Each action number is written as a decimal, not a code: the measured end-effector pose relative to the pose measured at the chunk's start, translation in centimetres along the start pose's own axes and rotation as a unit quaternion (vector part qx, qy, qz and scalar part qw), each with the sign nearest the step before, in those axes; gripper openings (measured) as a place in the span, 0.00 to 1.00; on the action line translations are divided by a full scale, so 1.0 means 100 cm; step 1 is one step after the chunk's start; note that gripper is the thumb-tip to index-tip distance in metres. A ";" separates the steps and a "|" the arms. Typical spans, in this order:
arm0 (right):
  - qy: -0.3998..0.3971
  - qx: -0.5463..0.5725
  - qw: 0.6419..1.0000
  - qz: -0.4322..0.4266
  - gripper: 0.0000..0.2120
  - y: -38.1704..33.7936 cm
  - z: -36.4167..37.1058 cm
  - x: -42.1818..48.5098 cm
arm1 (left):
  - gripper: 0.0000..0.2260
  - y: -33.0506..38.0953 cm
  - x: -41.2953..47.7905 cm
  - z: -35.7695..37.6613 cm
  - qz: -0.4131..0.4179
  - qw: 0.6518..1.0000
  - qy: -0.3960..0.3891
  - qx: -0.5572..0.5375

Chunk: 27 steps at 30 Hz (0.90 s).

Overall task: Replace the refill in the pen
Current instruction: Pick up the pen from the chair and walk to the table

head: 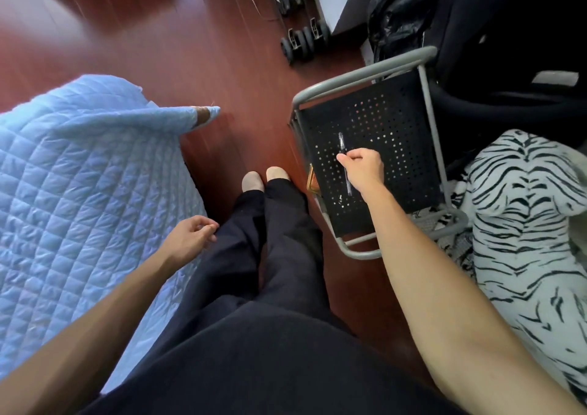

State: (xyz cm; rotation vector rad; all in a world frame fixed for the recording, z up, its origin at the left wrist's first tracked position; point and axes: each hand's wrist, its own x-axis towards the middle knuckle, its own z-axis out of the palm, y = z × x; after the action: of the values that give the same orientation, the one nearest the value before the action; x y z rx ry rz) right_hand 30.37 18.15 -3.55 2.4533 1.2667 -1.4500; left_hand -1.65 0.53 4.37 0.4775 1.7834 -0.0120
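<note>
A clear pen with a dark refill (341, 141) lies lengthwise on the black perforated seat of a chair (397, 148) to my right. My right hand (363, 167) reaches over the seat, its thumb and forefinger pinched on the pen's middle; the pen's lower end shows below my palm. A few small pale bits (340, 199) lie on the seat near the pen's near end; I cannot tell what they are. My left hand (190, 236) hangs beside my left thigh with loosely curled fingers and nothing visible in it.
A light blue quilt (79, 192) covers the bed at my left. The chair has a grey tube frame (359, 76). A striped white-and-black plush (524, 224) lies at the right, with black bags (476, 33) behind. My legs and feet rest on the red-brown floor (222, 65).
</note>
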 end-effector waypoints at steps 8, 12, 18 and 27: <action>-0.088 0.058 0.992 -0.070 0.10 -0.057 -0.020 -0.113 | 0.07 -0.017 -0.056 -0.033 0.035 0.993 0.056 -0.100; -0.133 0.078 0.983 -0.101 0.11 -0.076 -0.023 -0.160 | 0.08 -0.032 -0.081 -0.043 0.038 0.986 0.090 -0.132; -0.161 0.104 0.972 -0.138 0.08 -0.096 -0.019 -0.188 | 0.08 -0.053 -0.100 -0.049 0.018 0.976 0.119 -0.180; -0.180 0.084 0.967 -0.159 0.09 -0.141 -0.004 -0.174 | 0.09 -0.090 -0.095 -0.050 -0.037 0.969 0.127 -0.211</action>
State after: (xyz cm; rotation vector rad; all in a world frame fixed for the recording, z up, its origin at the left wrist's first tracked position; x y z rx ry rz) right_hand 17.32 16.85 14.64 1.9978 1.5520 -2.0434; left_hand -7.47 -9.38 12.46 0.1060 1.9844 0.3840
